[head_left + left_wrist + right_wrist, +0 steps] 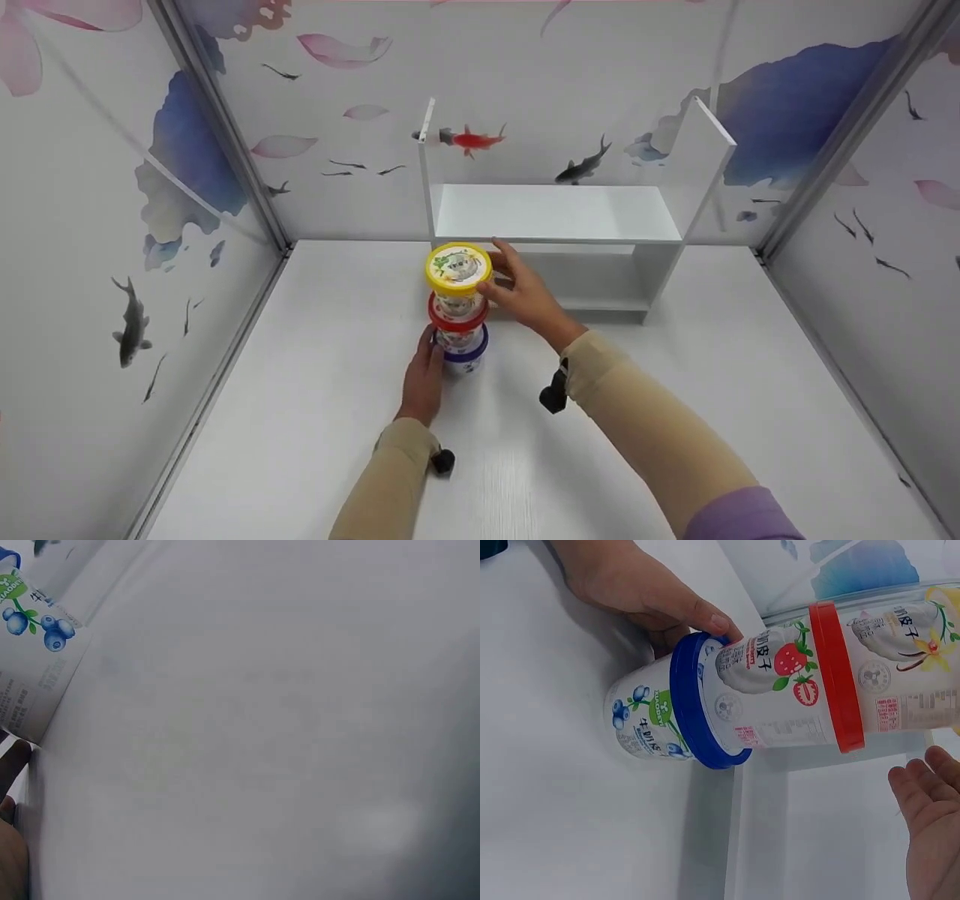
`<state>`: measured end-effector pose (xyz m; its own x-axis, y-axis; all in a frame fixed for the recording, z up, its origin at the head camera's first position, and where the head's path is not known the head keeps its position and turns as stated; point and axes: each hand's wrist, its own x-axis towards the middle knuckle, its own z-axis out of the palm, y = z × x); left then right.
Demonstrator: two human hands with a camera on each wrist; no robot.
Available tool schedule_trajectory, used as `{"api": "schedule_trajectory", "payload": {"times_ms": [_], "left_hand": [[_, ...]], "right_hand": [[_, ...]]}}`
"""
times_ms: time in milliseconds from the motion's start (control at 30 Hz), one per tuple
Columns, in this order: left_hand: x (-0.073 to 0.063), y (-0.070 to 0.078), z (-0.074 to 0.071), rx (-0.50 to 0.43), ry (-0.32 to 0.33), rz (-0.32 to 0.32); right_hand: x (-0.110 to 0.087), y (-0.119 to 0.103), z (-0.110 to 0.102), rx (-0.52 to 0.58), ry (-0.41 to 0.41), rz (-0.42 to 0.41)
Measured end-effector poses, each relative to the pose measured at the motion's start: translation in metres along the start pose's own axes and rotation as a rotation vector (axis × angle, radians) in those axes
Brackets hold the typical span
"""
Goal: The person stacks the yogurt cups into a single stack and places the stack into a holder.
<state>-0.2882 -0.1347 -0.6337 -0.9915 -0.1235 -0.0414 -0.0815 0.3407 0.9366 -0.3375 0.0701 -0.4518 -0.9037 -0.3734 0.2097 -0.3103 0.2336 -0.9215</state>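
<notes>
Three white tubs stand stacked on the table: a blue-lidded tub (463, 362) at the bottom, a red-lidded tub (459, 324) in the middle and a yellow-lidded tub (459, 268) on top. Blueberries and strawberries are printed on the lower two. My left hand (422, 384) rests against the left side of the bottom tub, thumb near its blue lid (686, 694). Beside the yellow lid, on the right, my right hand (529, 296) has its thumb and fingers spread. In the right wrist view, its visible fingertips stand slightly apart from the stack.
Just behind the stack stands a white shelf unit (555, 212) with tall side panels. White walls (337, 195) painted with fish and petals close in the white table (330, 360) at the back and both sides.
</notes>
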Motion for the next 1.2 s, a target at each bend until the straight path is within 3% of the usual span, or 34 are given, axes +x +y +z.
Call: {"api": "schedule_trajectory", "payload": {"times_ms": [367,633,1200], "left_hand": [[0.001,-0.002,0.003,-0.002,-0.003,0.035],[0.002,-0.003,0.005,-0.028,0.005,0.004],[0.001,-0.003,0.003,-0.031,0.015,0.039]], "right_hand": [[-0.011,0.008,-0.052,-0.144,0.266,-0.052],[-0.023,0.011,-0.096,-0.177,0.36,-0.05],[-0.051,0.019,-0.172,-0.357,0.548,0.026]]}}
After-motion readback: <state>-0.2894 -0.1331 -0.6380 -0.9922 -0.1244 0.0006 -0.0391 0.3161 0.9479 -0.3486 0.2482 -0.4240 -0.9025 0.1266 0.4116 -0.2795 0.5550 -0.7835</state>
